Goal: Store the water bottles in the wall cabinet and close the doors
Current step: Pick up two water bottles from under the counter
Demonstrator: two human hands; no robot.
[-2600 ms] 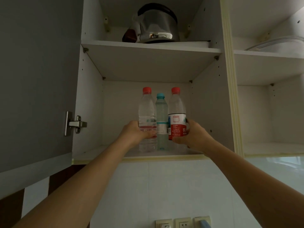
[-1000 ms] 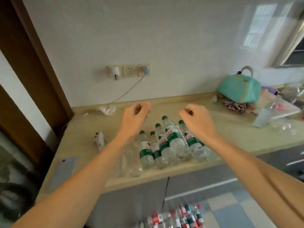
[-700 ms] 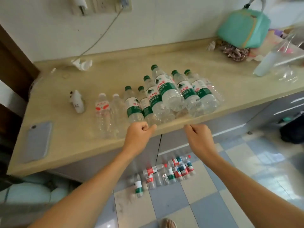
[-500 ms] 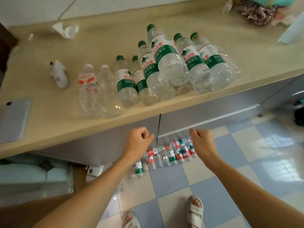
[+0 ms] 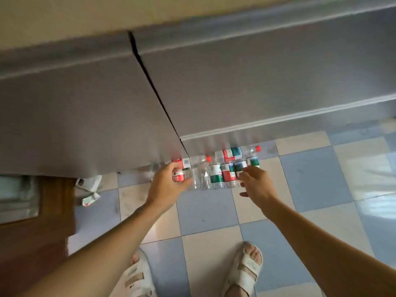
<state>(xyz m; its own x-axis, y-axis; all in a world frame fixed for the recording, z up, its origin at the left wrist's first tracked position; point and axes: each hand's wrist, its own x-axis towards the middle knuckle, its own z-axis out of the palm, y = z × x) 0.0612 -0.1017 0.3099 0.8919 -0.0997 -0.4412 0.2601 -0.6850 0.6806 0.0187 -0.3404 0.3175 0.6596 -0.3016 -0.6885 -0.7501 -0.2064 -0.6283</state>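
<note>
**Bottles lined up on the floor, both hands reaching down**

Water bottles (image 5: 216,170) lie and stand in a tight cluster on the checked floor (image 5: 203,211), right against the foot of the grey base cabinet (image 5: 85,116). Most have red caps, with red or green labels; a few are clear and bare.

The left hand (image 5: 166,185) is at the left end of the cluster, its fingers curled round a bottle with a red label (image 5: 179,175). The right hand (image 5: 256,183) hovers over the right end, fingers loosely spread and holding nothing, their tips just beside the green-labelled bottles.

Two feet in pale sandals (image 5: 244,271) stand on the tiles below. A crumpled scrap of paper (image 5: 90,191) lies near the wooden door frame (image 5: 36,236) on the left.
</note>
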